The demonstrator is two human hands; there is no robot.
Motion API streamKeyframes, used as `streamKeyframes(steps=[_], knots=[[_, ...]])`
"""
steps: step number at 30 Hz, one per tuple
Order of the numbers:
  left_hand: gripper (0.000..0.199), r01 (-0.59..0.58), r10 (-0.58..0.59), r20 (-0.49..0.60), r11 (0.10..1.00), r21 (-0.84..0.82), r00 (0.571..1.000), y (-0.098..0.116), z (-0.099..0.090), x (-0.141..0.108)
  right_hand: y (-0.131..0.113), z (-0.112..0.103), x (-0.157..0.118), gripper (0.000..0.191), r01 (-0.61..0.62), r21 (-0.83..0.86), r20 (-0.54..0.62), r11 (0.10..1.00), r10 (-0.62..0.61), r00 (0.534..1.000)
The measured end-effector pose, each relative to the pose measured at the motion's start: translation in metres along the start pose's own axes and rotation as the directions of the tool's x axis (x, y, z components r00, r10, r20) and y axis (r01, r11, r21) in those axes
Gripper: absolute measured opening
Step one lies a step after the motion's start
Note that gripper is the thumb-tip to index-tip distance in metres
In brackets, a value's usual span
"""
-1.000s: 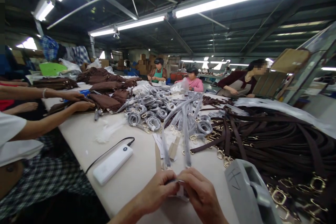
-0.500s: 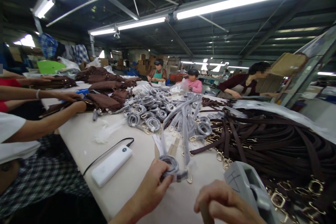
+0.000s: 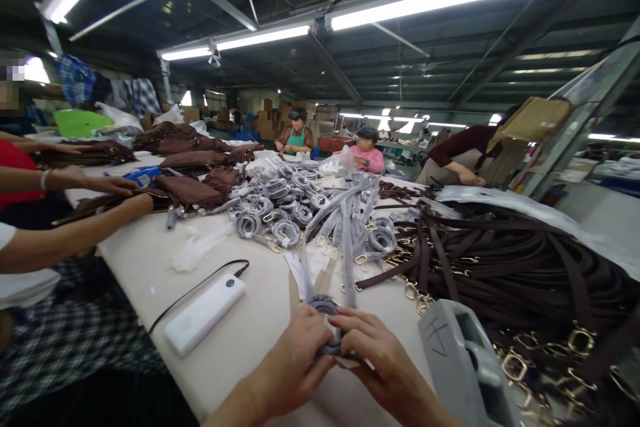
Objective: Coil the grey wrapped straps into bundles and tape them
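Observation:
A coiled strap in grey, plastic-like wrap (image 3: 324, 304) sits at the front of the table, between my hands. My left hand (image 3: 295, 355) grips its near left side, thumb and fingers pressed together. From the right, my right hand (image 3: 383, 359) closes its fingers on the same coil; a small tan piece shows under them. Beyond the coil, wrapped strap lengths (image 3: 348, 247) run back to a heap of similar grey coils (image 3: 280, 200) with gold-coloured clasps. A grey tape dispenser-like block (image 3: 440, 347) stands right of my right hand.
A white power bank (image 3: 205, 313) with a black cable lies at left. Dark brown straps with gold buckles (image 3: 525, 260) pile up on the right. Brown fabric pieces (image 3: 195, 190) are stacked at back left, where a co-worker's hands (image 3: 120, 203) reach in. Other people work farther back.
My right hand has moved left from beside the grey block and now touches the coil. My left hand still holds the coil. The co-worker at right has leaned over.

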State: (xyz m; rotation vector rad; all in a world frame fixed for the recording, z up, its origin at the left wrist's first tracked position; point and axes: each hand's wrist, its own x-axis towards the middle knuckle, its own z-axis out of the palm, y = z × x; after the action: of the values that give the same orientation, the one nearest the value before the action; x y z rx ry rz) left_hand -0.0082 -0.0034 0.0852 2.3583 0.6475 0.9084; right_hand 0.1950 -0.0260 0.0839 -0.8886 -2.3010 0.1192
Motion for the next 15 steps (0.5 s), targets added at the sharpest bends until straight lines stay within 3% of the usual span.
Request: streamKeyframes(steps=[3,6,10,15], knots=[[0.012,-0.006,0.005,0.042,1.0,0.023,0.999,-0.009,0.004,-0.004,0.002,0.012,-0.002,0.011,-0.002,0.011,-0.014,1.0,0.002,1.0],[0.019,0.051,-0.05,0.027,0.998,-0.022,0.998,-0.015,0.006,-0.007,-0.002,0.026,-0.001,0.012,0.003,-0.019,-0.12,1.0,-0.005,0.993],[0.02,0.079,-0.081,-0.028,0.994,-0.07,0.996,-0.019,0.003,-0.01,-0.007,0.035,-0.002,0.014,0.046,-0.157,-0.223,0.986,-0.08,0.971],[0.018,0.162,-0.164,-0.013,0.982,-0.093,0.986,-0.026,0.002,-0.013,-0.011,0.037,-0.002,0.026,0.062,-0.332,-0.263,0.941,-0.156,0.952]])
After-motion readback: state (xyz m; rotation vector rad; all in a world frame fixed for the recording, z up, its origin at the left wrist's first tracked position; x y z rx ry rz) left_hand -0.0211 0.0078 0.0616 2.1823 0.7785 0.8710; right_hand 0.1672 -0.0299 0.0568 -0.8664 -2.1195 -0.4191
